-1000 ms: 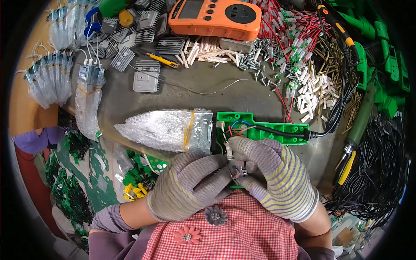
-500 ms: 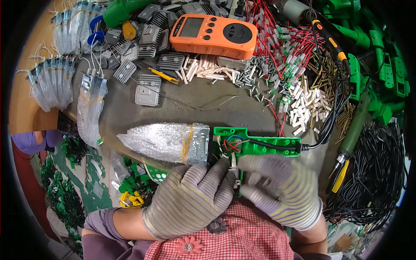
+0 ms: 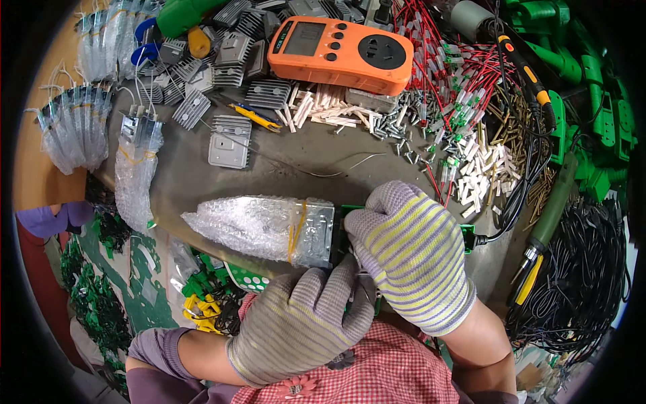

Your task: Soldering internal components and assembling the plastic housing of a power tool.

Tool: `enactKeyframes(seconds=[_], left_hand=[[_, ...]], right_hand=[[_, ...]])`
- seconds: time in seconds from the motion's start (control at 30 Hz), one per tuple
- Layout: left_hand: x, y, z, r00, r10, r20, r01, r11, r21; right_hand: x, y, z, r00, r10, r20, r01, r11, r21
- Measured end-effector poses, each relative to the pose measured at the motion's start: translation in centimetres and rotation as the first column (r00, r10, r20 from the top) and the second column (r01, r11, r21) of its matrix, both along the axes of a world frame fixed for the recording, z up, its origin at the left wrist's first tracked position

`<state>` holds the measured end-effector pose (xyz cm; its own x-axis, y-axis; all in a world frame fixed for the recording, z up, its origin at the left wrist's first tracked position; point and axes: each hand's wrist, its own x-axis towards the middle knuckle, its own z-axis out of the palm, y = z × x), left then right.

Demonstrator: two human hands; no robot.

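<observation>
Grey work surface (image 3: 269, 180), brightly lit. Located at its far-left corner: tan panel (image 3: 50, 186). Visible below the left edge: green floor (image 3: 145, 291), bordered farther left by dark-red area (image 3: 46, 273).

1. The counter (image 3: 178, 185) is dull gray.
2. Near its front edge lies a bubble-wrapped piece (image 3: 245, 227) with a yellow band; just right sits a green housing (image 3: 468, 237), mostly covered.
3. A second wrapped bundle (image 3: 138, 182) lies at left.
4. Farther back lie a finned metal block (image 3: 229, 151), a thin wire (image 3: 330, 176) and silver screws (image 3: 402, 128).
5. White sticks (image 3: 484, 172) heap at right.
</observation>
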<state>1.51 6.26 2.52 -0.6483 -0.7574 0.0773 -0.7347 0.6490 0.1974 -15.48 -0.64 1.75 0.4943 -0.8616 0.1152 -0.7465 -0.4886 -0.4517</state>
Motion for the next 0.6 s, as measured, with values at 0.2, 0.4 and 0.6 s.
enactKeyframes(seconds=[0.2,0.4,0.6], left_hand=[[0.3,-0.2,-0.6,0.998,-0.058,0.021,0.058,0.998,-0.018],[0.2,-0.5,-0.3,0.997,-0.075,0.015,0.075,0.997,-0.026],[0.2,-0.3,-0.5,0.998,-0.059,-0.006,0.059,0.998,-0.013]], right_hand=[[-0.9,0.0,0.2,0.998,0.054,0.014,-0.055,0.996,0.065],[-1.5,0.0,0.1,0.996,0.084,0.019,-0.085,0.995,0.056],[-3.9,1.0,1.5,0.929,-0.236,0.286,0.183,0.962,0.200]])
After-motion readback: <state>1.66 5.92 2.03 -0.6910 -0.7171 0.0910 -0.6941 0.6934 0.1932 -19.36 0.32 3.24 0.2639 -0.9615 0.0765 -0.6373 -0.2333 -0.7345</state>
